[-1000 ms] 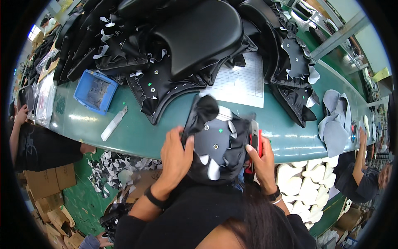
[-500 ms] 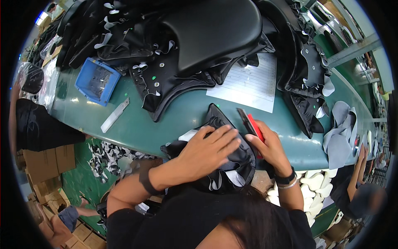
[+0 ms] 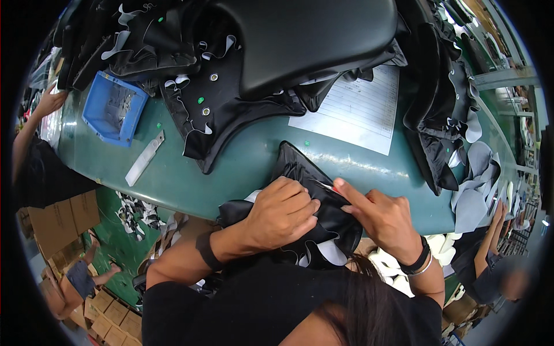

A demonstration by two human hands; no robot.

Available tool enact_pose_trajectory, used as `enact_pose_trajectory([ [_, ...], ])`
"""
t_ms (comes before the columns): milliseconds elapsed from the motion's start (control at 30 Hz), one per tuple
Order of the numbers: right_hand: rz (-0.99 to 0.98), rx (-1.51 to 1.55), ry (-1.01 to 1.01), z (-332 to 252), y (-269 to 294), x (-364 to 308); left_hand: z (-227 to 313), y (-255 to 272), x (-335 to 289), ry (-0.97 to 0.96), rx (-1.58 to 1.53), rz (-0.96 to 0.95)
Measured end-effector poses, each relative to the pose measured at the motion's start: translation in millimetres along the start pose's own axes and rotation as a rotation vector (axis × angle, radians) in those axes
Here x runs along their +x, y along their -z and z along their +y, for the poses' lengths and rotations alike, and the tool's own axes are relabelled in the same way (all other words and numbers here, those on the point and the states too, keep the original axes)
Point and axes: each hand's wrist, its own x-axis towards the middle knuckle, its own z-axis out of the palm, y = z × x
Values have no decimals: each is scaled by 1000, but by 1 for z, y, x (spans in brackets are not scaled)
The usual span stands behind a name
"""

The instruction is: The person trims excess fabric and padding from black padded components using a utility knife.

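Observation:
A black leather-like cover (image 3: 291, 162) with white lining flaps lies at the table's near edge, partly over my lap. Curled into a grip, my left hand (image 3: 283, 210) pinches the cover's middle. My right hand (image 3: 384, 222) is closed round a red utility knife (image 3: 330, 188); most of its handle is hidden by the fingers. Its blade tip meets the cover's surface just right of my left knuckles. Whether it has cut into the material I cannot tell.
Beyond the cover sit a large black padded piece (image 3: 317, 46), a printed sheet (image 3: 360, 124), a blue bin (image 3: 109, 134) and a white-handled cutter (image 3: 144, 160). Grey fabric pieces (image 3: 474, 193) lie right, cream foam pieces (image 3: 389, 268) below. A co-worker's arm (image 3: 43, 109) shows left.
My left hand has gone from spread flat to curled on the cover. The knife has come down from upright beside the cover to lie low with its tip at the surface. The view has shifted slightly.

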Motion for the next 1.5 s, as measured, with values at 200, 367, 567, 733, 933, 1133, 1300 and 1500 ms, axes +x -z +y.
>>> enact_pose_trajectory([
  [200, -192, -86, 0, -6, 13, 0, -10, 7, 3, 157, -206, -7],
  [367, -317, -71, -137, 1, 26, -45, -16, 30, 18, 100, -521, -141],
  [567, -235, -81, -34, 13, 28, -40, 19, 22, 43, 182, 168, -508],
  [733, -278, -168, -50, 9, 31, -42, -3, -4, 44, 24, -99, -290],
  [933, -71, 131, -333, -16, -15, -109, -21, 10, 24, 383, -1189, 91],
  [1133, 10, -53, -274, -10, -7, -79, 6, 56, 47, 266, -321, -343],
  [1300, -120, -40, -153, 1, 16, -35, -13, 53, 59, 566, -708, -228],
  [1500, -155, -87, -123, 2, 21, -24, 23, 17, 35, 236, 296, -297],
])
